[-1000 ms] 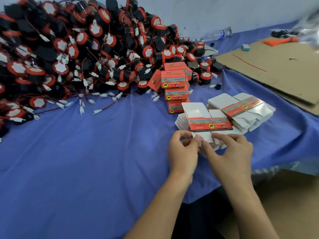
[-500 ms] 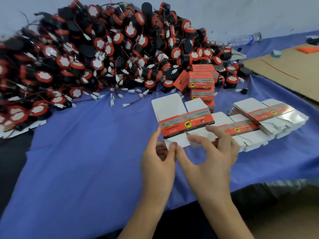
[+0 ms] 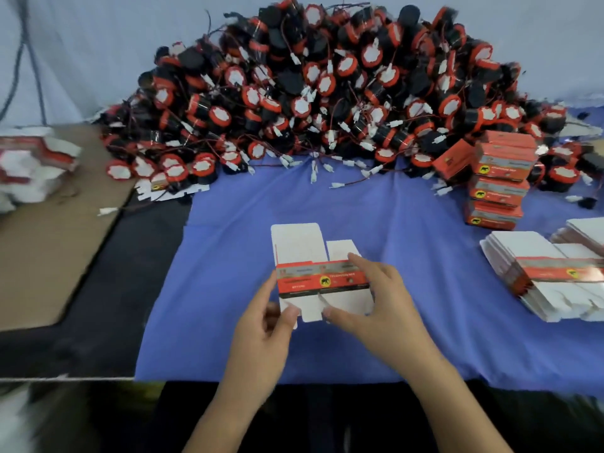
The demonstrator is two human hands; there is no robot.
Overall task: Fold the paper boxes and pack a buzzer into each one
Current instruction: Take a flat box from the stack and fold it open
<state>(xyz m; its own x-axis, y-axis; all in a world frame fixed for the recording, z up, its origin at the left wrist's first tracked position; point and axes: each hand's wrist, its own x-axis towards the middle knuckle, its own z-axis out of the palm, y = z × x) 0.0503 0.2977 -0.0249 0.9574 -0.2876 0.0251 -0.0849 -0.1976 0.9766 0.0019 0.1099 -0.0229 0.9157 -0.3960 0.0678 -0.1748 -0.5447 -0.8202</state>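
Pulled away from the stack (image 3: 539,279) at right, the flat box (image 3: 322,281) is now held at frame centre, pinched at its 2 ends by left hand (image 3: 264,335) and right hand (image 3: 379,308); uneven squeezing could crease a flap wrongly.

Single head-worn wide-angle view, looking forward and down across a work surface. Very near the lens at lower centre, left hand (image 3: 261,325) and right hand (image 3: 372,308), both gripping flat paper box (image 3: 322,282) at frame centre. Middle filled by blue cloth (image 3: 408,223). Farther off, buzzer heap (image 3: 327,93) across upper half. Farthest, along top edge, pale wall (image 3: 98,44). Frame edges bent and blurred, especially left.
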